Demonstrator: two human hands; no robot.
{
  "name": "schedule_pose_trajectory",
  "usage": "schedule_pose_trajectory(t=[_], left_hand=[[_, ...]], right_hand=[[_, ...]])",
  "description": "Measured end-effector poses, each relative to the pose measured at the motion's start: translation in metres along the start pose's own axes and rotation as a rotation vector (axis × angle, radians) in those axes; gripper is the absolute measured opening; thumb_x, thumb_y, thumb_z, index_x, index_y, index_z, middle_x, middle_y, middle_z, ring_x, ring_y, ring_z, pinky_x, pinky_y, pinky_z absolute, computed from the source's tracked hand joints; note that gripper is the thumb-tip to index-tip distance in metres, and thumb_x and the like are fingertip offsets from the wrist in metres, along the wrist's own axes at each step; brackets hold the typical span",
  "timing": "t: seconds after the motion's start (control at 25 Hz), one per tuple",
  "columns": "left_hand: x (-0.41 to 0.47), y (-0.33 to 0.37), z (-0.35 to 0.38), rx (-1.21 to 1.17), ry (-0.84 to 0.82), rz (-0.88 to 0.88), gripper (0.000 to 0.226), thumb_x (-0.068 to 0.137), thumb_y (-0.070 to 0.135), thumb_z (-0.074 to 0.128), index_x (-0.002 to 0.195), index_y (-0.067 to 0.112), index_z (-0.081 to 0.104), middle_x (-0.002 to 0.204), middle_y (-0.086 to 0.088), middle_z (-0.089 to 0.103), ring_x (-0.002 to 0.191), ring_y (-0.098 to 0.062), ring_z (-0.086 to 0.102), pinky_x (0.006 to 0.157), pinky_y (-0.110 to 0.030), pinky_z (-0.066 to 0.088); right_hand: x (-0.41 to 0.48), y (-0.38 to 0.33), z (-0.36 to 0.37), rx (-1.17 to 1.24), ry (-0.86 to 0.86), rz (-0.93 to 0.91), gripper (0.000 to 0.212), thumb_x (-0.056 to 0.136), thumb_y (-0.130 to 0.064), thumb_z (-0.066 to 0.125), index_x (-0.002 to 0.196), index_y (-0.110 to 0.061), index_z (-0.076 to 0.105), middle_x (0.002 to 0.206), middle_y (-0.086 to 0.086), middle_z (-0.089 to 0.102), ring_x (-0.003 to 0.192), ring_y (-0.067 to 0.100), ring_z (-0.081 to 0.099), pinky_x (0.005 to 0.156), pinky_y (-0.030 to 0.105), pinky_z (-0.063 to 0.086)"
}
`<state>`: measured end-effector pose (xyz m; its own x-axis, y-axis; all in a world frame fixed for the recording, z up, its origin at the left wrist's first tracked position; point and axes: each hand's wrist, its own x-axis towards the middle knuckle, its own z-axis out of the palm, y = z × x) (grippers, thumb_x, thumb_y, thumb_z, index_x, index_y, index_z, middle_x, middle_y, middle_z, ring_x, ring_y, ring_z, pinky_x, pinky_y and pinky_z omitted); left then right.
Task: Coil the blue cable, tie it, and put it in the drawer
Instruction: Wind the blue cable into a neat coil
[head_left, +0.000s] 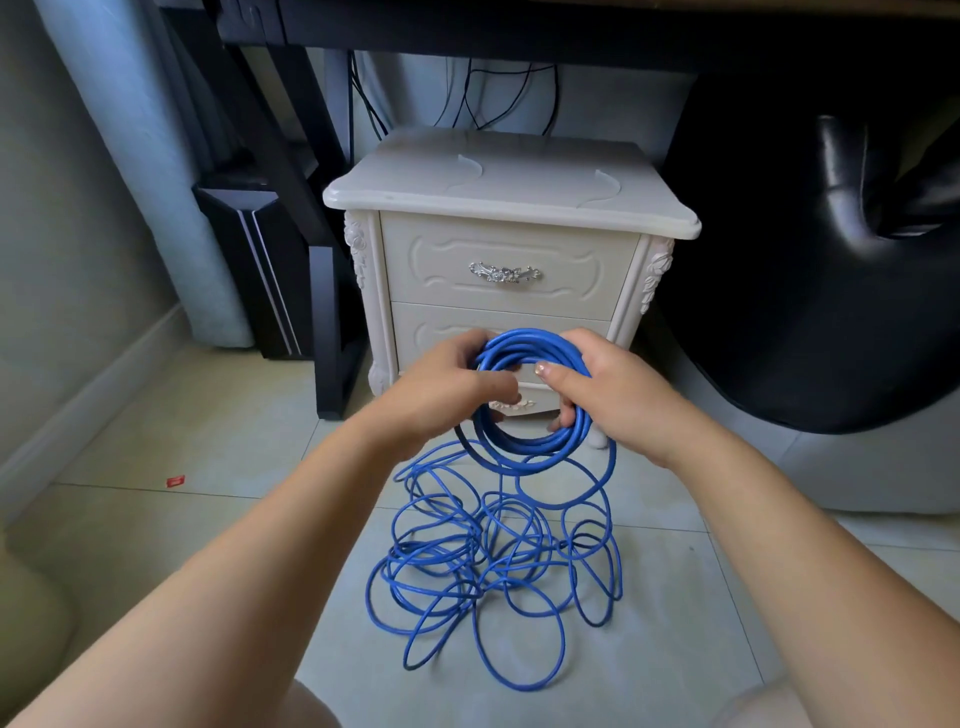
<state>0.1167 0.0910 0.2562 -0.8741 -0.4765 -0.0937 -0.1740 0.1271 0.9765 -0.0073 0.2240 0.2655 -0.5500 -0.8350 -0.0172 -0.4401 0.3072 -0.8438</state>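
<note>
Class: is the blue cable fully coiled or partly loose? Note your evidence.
Partly coiled. The left hand and right hand grip a neat ring of cable; the rest sprawls in loose loops on the floor.

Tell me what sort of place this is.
Likely a home bedroom or study corner: a carved white nightstand stands on a tiled floor by a dark desk, with a black leather seat beside it.

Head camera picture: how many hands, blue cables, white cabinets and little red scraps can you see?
Hands: 2 (left hand, right hand)
Blue cable: 1
White cabinet: 1
Red scrap: 1
Total: 5
</note>
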Motion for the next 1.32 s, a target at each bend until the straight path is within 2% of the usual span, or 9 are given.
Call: schedule_pose_trajectory(t=[0.16, 0.36, 0.52, 0.64, 0.72, 0.8, 0.92, 1.08, 1.32], left_hand=[[0.000, -0.002, 0.006, 0.162, 0.059, 0.076, 0.015, 0.093, 0.016, 0.065, 0.108, 0.013, 0.064, 0.073, -0.002, 0.067, 0.067, -0.015, 0.069, 0.071, -0.030, 0.056], [0.003, -0.006, 0.008, 0.176, 0.258, 0.164, 0.010, 0.095, 0.021, 0.061, 0.098, 0.012, 0.063, 0.047, 0.008, 0.050, 0.044, -0.009, 0.051, 0.059, -0.043, 0.058], [0.003, -0.007, 0.018, -0.106, 0.447, 0.116, 0.005, 0.096, 0.022, 0.059, 0.094, 0.018, 0.062, 0.049, 0.009, 0.048, 0.045, -0.006, 0.045, 0.047, -0.024, 0.036], [-0.001, -0.006, 0.035, -0.271, 0.537, 0.051, 0.010, 0.097, 0.024, 0.057, 0.090, 0.017, 0.059, 0.061, 0.003, 0.052, 0.046, -0.001, 0.048, 0.045, -0.014, 0.037], [-0.002, -0.009, 0.040, -0.195, 0.513, 0.007, 0.018, 0.097, 0.031, 0.056, 0.088, 0.017, 0.061, 0.069, 0.004, 0.061, 0.055, 0.000, 0.051, 0.050, -0.009, 0.038], [-0.002, -0.012, 0.037, -0.159, 0.388, -0.056, 0.021, 0.093, 0.038, 0.061, 0.087, 0.019, 0.066, 0.082, 0.003, 0.070, 0.072, -0.005, 0.058, 0.073, -0.012, 0.046], [-0.005, -0.011, 0.028, -0.249, 0.218, -0.127, 0.019, 0.083, 0.033, 0.070, 0.091, 0.016, 0.070, 0.090, -0.002, 0.073, 0.088, -0.019, 0.064, 0.099, -0.044, 0.047], [-0.003, -0.004, 0.021, -0.154, 0.184, 0.029, 0.026, 0.080, 0.002, 0.068, 0.105, 0.009, 0.063, 0.083, -0.006, 0.064, 0.072, -0.017, 0.061, 0.080, -0.033, 0.052], [-0.005, 0.003, 0.025, 0.321, 0.264, 0.139, 0.020, 0.091, 0.006, 0.051, 0.099, 0.019, 0.064, 0.066, 0.002, 0.058, 0.049, -0.013, 0.061, 0.054, -0.024, 0.052]], right_hand=[[-0.004, -0.007, -0.001, -0.117, -0.062, -0.006, 0.016, 0.098, -0.034, 0.055, 0.113, -0.027, 0.054, 0.059, -0.004, 0.061, 0.076, 0.020, 0.072, 0.054, 0.019, 0.045], [-0.004, 0.000, 0.001, 0.352, -0.024, 0.078, 0.017, 0.092, -0.007, 0.063, 0.106, -0.015, 0.059, 0.075, 0.003, 0.066, 0.068, 0.015, 0.068, 0.049, 0.021, 0.052], [-0.004, 0.007, 0.020, 0.583, 0.061, 0.157, 0.011, 0.088, -0.005, 0.063, 0.084, -0.015, 0.061, 0.078, 0.006, 0.067, 0.076, 0.020, 0.065, 0.077, 0.038, 0.057], [-0.001, 0.005, 0.037, 0.800, 0.233, 0.127, 0.012, 0.089, -0.007, 0.062, 0.080, -0.013, 0.058, 0.060, 0.001, 0.058, 0.068, 0.021, 0.058, 0.078, 0.041, 0.048], [0.001, 0.004, 0.037, 0.845, 0.321, 0.110, 0.014, 0.092, -0.013, 0.063, 0.080, -0.013, 0.056, 0.051, 0.000, 0.048, 0.054, 0.016, 0.054, 0.075, 0.043, 0.051], [0.004, 0.006, 0.032, 0.745, 0.387, 0.109, 0.015, 0.092, -0.019, 0.065, 0.081, -0.015, 0.055, 0.047, -0.003, 0.039, 0.043, 0.011, 0.045, 0.067, 0.040, 0.057], [0.007, 0.010, 0.026, 0.504, 0.415, 0.134, 0.015, 0.092, -0.021, 0.065, 0.079, -0.016, 0.057, 0.045, -0.009, 0.038, 0.037, 0.009, 0.037, 0.051, 0.031, 0.052], [0.009, 0.010, 0.028, 0.081, 0.335, 0.047, 0.012, 0.087, -0.015, 0.062, 0.082, -0.005, 0.058, 0.062, 0.004, 0.047, 0.052, 0.021, 0.047, 0.046, 0.030, 0.050], [0.010, 0.007, 0.027, -0.121, 0.323, -0.067, 0.010, 0.079, -0.019, 0.062, 0.074, -0.014, 0.055, 0.058, -0.002, 0.048, 0.065, 0.034, 0.054, 0.065, 0.050, 0.057]])
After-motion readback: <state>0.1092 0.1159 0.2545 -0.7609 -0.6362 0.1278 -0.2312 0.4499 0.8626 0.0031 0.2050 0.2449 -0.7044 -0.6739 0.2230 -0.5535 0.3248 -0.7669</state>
